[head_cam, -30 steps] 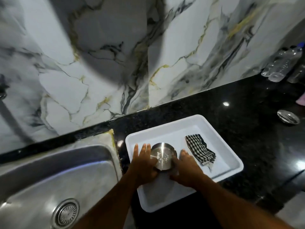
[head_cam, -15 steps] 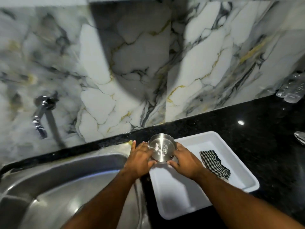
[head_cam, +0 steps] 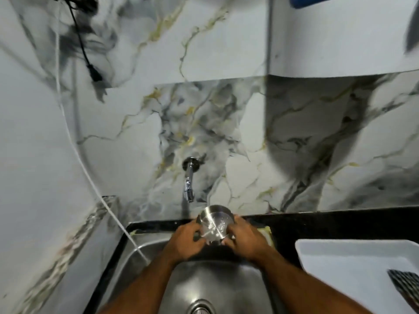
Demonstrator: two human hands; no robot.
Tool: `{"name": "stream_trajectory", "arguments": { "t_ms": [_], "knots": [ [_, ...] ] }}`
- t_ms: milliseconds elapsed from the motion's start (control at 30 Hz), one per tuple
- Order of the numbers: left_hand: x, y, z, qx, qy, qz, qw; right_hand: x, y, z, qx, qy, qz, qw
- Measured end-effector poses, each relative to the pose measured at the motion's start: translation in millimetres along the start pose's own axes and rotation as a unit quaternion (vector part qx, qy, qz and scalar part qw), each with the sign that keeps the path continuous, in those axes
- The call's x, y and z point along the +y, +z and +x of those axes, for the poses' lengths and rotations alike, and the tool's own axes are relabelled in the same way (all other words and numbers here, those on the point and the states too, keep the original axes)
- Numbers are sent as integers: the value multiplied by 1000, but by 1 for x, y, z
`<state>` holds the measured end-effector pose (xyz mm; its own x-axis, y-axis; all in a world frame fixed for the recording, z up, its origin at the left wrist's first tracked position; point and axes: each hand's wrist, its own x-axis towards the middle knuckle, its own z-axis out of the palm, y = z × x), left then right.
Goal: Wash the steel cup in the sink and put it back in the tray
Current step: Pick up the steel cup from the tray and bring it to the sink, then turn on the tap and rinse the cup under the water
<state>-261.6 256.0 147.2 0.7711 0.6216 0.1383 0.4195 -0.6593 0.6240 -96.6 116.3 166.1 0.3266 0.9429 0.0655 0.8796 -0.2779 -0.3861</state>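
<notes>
Both the left hand and right hand clasp the unmarked steel cup over the sink, beneath the tap, left of the white tray

Brushed steel cup and sink – shiny metal, like the chrome tap – against glossy veined marble wall, polished black stone counter, smooth white plastic tray, checked cloth.

Both hands hold cup over sink
</notes>
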Motion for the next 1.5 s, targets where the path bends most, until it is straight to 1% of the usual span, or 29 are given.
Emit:
{"name": "stream_trajectory", "arguments": {
  "t_ms": [33, 67, 100, 133, 167, 233, 300, 333, 367, 433, 467, 500, 567, 600, 667, 733, 767, 833, 867, 933, 967, 1067, 1133, 1200, 1267, 1367, 1400, 1433, 1500],
  "knots": [
    [-6, -1, -4, 31, -52, -55, 997, -10, 12, 4, -3, 5, 12, 1000],
    [-13, 1, -4, 71, -123, -124, 982, -20, 24, 8, -4, 15, 26, 1000],
    [-20, 1, -4, 107, -201, -204, 952, -28, 34, 12, -3, 30, 40, 999],
    [-26, 4, -2, 131, -260, -299, 909, -33, 43, 15, 2, 43, 53, 998],
    [-34, 5, 1, 137, -303, -382, 862, -39, 51, 20, 3, 57, 67, 996],
    [-46, 7, 6, 116, -336, -509, 785, -49, 64, 28, 12, 66, 87, 994],
    [-51, 8, 9, 70, -344, -612, 708, -57, 72, 34, 14, 60, 98, 993],
    [-52, 8, 11, 57, -345, -643, 681, -59, 75, 37, 13, 53, 100, 994],
    [-55, 10, 14, 56, -345, -662, 663, -61, 75, 40, 4, 49, 100, 994],
    [-63, 14, 20, 75, -348, -669, 653, -64, 65, 45, -12, 39, 129, 991],
    [-67, 16, 23, 87, -350, -667, 651, -66, 54, 48, -4, 40, 165, 985],
    [-70, 17, 28, 94, -350, -670, 648, -69, 38, 54, 22, 60, 208, 976],
    [-73, 15, 34, 102, -349, -670, 648, -77, -8, 72, 128, 124, 270, 946],
    [-74, 13, 38, 104, -350, -668, 649, -84, -35, 82, 176, 131, 293, 931],
    [-69, 7, 42, 106, -356, -673, 640, -101, -91, 99, 219, 81, 332, 914],
    [-66, 3, 47, 114, -358, -681, 628, -124, -135, 111, 219, 0, 346, 912],
    [-65, 1, 50, 114, -359, -680, 629, -133, -149, 115, 233, -28, 319, 918],
    [-58, -2, 54, 117, -356, -677, 633, -147, -162, 120, 288, -59, 217, 931],
    [-57, -2, 55, 120, -353, -677, 634, -151, -161, 122, 299, -63, 198, 931],
    [-53, -7, 56, 125, -349, -676, 636, -152, -144, 127, 274, -32, 230, 933],
    [-51, -8, 56, 130, -351, -675, 635, -148, -129, 128, 257, 9, 236, 937],
    [-50, -10, 54, 137, -348, -673, 638, -132, -68, 129, 209, 149, 176, 950],
    [-53, -5, 55, 134, -358, -669, 638, -132, -33, 125, 191, 200, 158, 948],
    [-57, -2, 55, 131, -359, -672, 634, -138, -9, 124, 168, 223, 124, 952],
    [-66, 6, 57, 128, -363, -665, 640, -147, 5, 127, 154, 241, 72, 956],
    [-74, 10, 59, 123, -377, -631, 667, -158, 15, 139, 163, 283, 57, 943],
    [-75, 10, 59, 131, -382, -623, 670, -162, 16, 143, 169, 299, 62, 937],
    [-75, 10, 59, 141, -381, -623, 668, -165, 17, 148, 171, 310, 61, 933],
    [-74, 11, 60, 131, -398, -629, 655, -166, 17, 153, 162, 322, 47, 931]
  ]
}}
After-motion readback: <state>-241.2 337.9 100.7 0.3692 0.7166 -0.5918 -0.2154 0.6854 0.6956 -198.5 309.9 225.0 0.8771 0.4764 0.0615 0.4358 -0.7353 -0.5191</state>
